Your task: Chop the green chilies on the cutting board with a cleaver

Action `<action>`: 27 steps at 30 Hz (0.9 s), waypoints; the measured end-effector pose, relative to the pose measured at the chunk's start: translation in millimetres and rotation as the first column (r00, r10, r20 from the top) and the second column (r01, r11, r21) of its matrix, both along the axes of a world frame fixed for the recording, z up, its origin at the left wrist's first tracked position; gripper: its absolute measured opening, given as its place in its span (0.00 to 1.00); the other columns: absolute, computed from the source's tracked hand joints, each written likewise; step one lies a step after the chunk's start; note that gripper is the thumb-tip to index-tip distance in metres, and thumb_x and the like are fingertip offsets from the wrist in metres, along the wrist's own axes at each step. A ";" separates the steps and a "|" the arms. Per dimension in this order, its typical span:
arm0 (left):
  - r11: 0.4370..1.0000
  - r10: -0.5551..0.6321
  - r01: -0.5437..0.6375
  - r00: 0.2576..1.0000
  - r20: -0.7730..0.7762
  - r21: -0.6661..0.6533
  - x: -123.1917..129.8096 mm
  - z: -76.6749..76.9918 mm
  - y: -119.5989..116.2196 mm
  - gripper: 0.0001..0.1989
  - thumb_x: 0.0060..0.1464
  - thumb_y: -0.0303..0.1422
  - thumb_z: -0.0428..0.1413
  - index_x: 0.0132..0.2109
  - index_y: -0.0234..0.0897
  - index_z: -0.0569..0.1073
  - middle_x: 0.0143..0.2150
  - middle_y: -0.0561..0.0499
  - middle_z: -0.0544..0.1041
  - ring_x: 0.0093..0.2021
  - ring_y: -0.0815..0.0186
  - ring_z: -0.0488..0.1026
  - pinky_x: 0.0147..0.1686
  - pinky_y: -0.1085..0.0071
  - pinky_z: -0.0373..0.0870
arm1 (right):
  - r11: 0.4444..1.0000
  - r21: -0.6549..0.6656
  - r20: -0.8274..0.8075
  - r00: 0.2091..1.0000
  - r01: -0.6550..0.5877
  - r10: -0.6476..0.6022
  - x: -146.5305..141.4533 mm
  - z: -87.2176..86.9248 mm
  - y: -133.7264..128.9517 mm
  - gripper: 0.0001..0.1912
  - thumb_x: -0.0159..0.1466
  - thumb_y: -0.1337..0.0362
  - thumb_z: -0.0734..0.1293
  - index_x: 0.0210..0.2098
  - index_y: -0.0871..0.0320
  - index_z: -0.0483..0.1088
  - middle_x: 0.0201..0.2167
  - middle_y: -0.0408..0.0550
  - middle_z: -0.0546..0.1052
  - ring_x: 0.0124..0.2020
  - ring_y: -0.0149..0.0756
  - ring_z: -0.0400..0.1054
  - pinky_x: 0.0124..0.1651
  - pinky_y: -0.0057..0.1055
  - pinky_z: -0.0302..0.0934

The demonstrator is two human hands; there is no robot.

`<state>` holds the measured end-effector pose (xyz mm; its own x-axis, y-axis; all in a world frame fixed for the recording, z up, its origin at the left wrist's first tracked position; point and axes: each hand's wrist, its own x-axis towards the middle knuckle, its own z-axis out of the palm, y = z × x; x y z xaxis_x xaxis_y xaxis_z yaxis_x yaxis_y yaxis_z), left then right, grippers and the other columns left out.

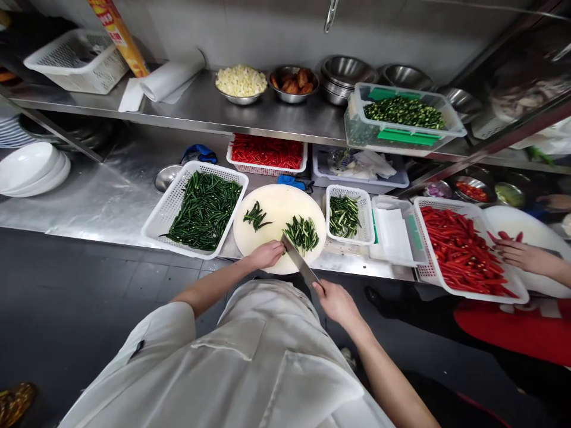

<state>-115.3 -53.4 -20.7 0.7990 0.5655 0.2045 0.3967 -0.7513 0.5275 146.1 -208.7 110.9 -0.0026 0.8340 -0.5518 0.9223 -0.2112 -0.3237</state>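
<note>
My right hand (338, 302) grips the handle of a knife (300, 261), its blade slanting up and left over the round white cutting board (279, 199). My left hand (266, 254) is closed at the board's near edge, fingertips beside the blade tip; a bit of green chili shows there, mostly hidden. Cut green chilies (303, 233) lie heaped just beyond the blade. A few whole green chilies (256, 216) rest on the board's left side. Left of the board stands a white basket (154, 221) full of whole green chilies; on the right, a smaller basket (372, 229) holds cut ones.
Red chilies fill a large white basket (422, 261) at right, where another person's hand (521, 255) holds red chilies. Behind the board sits a basket of red chilies (267, 151). The shelf (191, 116) above carries bowls and a plastic tub (404, 142). White bowls (31, 166) stack at left.
</note>
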 end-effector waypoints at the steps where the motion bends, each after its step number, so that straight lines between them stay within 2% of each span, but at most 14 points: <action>1: 1.000 0.000 0.000 1.000 0.008 -0.005 0.4 -0.3 -0.7 0.12 0.71 0.28 0.49 0.54 0.37 0.76 0.52 0.43 0.77 0.55 0.58 0.74 0.60 0.60 0.74 | 1.000 0.003 -0.031 1.000 0.001 -0.001 -1.8 -4.1 2.5 0.22 0.78 0.53 0.55 0.43 0.54 0.77 0.38 0.54 0.84 0.40 0.44 0.78 0.38 0.31 0.54; 4: 1.000 0.011 -0.011 1.000 0.018 0.000 0.7 0.5 -4.0 0.13 0.71 0.29 0.48 0.54 0.37 0.76 0.52 0.43 0.77 0.55 0.59 0.74 0.59 0.60 0.73 | 0.998 0.029 -0.080 0.995 0.054 -0.051 -17.9 -22.3 17.9 0.19 0.78 0.57 0.56 0.45 0.57 0.77 0.42 0.57 0.84 0.44 0.45 0.78 0.42 0.31 0.56; 6: 1.000 -0.023 0.023 1.000 0.002 0.020 -0.5 3.8 -2.1 0.14 0.72 0.29 0.47 0.55 0.37 0.76 0.53 0.43 0.77 0.55 0.59 0.74 0.58 0.62 0.73 | 0.992 0.056 -0.106 0.989 0.112 -0.106 -30.5 -32.7 31.3 0.20 0.78 0.56 0.56 0.45 0.58 0.76 0.44 0.58 0.84 0.45 0.45 0.78 0.43 0.31 0.58; 9: 0.994 -0.073 0.078 0.996 -0.058 0.079 -7.2 14.6 13.5 0.13 0.72 0.32 0.49 0.53 0.39 0.77 0.52 0.44 0.78 0.53 0.59 0.74 0.56 0.61 0.73 | 0.980 0.096 -0.179 0.971 0.175 -0.156 -36.0 -38.2 41.3 0.22 0.78 0.54 0.55 0.43 0.57 0.76 0.42 0.56 0.84 0.44 0.44 0.77 0.43 0.30 0.59; 10: 0.993 -0.017 0.025 0.997 -0.075 0.112 -11.2 19.6 21.8 0.13 0.72 0.33 0.50 0.53 0.40 0.78 0.51 0.44 0.77 0.53 0.58 0.74 0.56 0.60 0.72 | 0.977 0.114 -0.199 0.967 0.181 -0.156 -33.2 -37.8 39.5 0.22 0.78 0.53 0.54 0.42 0.56 0.76 0.41 0.55 0.84 0.43 0.44 0.77 0.43 0.30 0.59; 11: 0.985 0.092 -0.079 0.992 -0.083 0.151 -16.0 24.6 30.9 0.12 0.71 0.33 0.51 0.52 0.39 0.78 0.51 0.43 0.77 0.53 0.56 0.73 0.57 0.57 0.71 | 0.975 0.132 -0.216 0.965 0.177 -0.146 -28.6 -36.9 35.1 0.22 0.77 0.53 0.54 0.42 0.56 0.76 0.40 0.55 0.83 0.42 0.44 0.77 0.43 0.31 0.59; 12: 0.958 0.232 -0.214 0.969 -0.081 0.189 -21.5 29.3 40.0 0.11 0.71 0.34 0.52 0.52 0.39 0.78 0.52 0.41 0.76 0.55 0.53 0.72 0.58 0.54 0.70 | 0.976 0.145 -0.232 0.965 0.162 -0.126 -22.8 -35.8 28.5 0.23 0.77 0.52 0.54 0.41 0.56 0.75 0.39 0.54 0.83 0.41 0.44 0.76 0.42 0.31 0.58; 14: 0.863 0.471 -0.440 0.879 -0.078 0.246 -33.4 35.9 55.3 0.10 0.69 0.35 0.55 0.51 0.38 0.79 0.53 0.39 0.75 0.57 0.48 0.69 0.59 0.50 0.68 | 0.986 0.131 -0.266 0.962 0.099 -0.061 -9.7 -34.5 12.8 0.23 0.77 0.51 0.54 0.38 0.55 0.75 0.37 0.52 0.83 0.38 0.43 0.76 0.41 0.31 0.57; 16: 0.818 0.548 -0.504 0.830 -0.104 0.278 -44.4 36.9 62.5 0.09 0.67 0.35 0.57 0.48 0.38 0.80 0.54 0.38 0.74 0.59 0.46 0.67 0.59 0.48 0.68 | 0.996 0.085 -0.281 0.960 0.034 -0.009 1.7 -34.5 -0.7 0.24 0.76 0.50 0.55 0.35 0.55 0.75 0.35 0.50 0.82 0.36 0.42 0.75 0.38 0.31 0.55; 18: 0.845 0.506 -0.457 0.851 -0.141 0.277 -51.0 32.1 59.2 0.09 0.69 0.34 0.55 0.47 0.39 0.80 0.52 0.40 0.74 0.58 0.48 0.68 0.58 0.50 0.69 | 0.999 0.045 -0.257 0.966 0.018 -0.006 8.1 -35.4 -7.4 0.24 0.76 0.50 0.55 0.33 0.55 0.74 0.34 0.50 0.82 0.36 0.42 0.75 0.37 0.30 0.55; 20: 0.891 0.430 -0.390 0.889 -0.156 0.234 -50.1 23.1 46.5 0.11 0.71 0.33 0.52 0.50 0.40 0.79 0.51 0.42 0.74 0.55 0.53 0.71 0.57 0.54 0.71 | 0.998 0.035 -0.205 0.978 0.052 -0.044 7.5 -35.1 -7.2 0.24 0.77 0.51 0.55 0.34 0.55 0.75 0.35 0.51 0.83 0.37 0.43 0.75 0.37 0.30 0.55; 24: 0.972 0.216 -0.205 0.972 -0.097 0.110 -26.5 3.9 9.2 0.14 0.72 0.30 0.48 0.56 0.41 0.77 0.54 0.44 0.76 0.54 0.60 0.74 0.56 0.62 0.75 | 0.993 0.051 -0.058 0.993 0.102 -0.099 -9.2 -24.3 2.7 0.22 0.78 0.53 0.54 0.42 0.55 0.76 0.39 0.54 0.84 0.40 0.43 0.77 0.38 0.31 0.54; 27: 0.995 0.071 -0.068 0.997 -0.033 0.077 -5.3 -3.7 -10.6 0.13 0.72 0.30 0.49 0.57 0.40 0.76 0.55 0.44 0.77 0.56 0.60 0.75 0.60 0.61 0.75 | 0.997 0.039 0.001 0.998 0.066 -0.066 -16.7 -8.3 7.1 0.21 0.78 0.53 0.55 0.45 0.54 0.77 0.40 0.55 0.84 0.41 0.44 0.78 0.38 0.32 0.53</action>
<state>-120.6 -64.0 -24.4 0.7661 0.6037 0.2204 0.4669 -0.7585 0.4547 129.4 -201.6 102.5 0.0545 0.8533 -0.5185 0.9073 -0.2591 -0.3311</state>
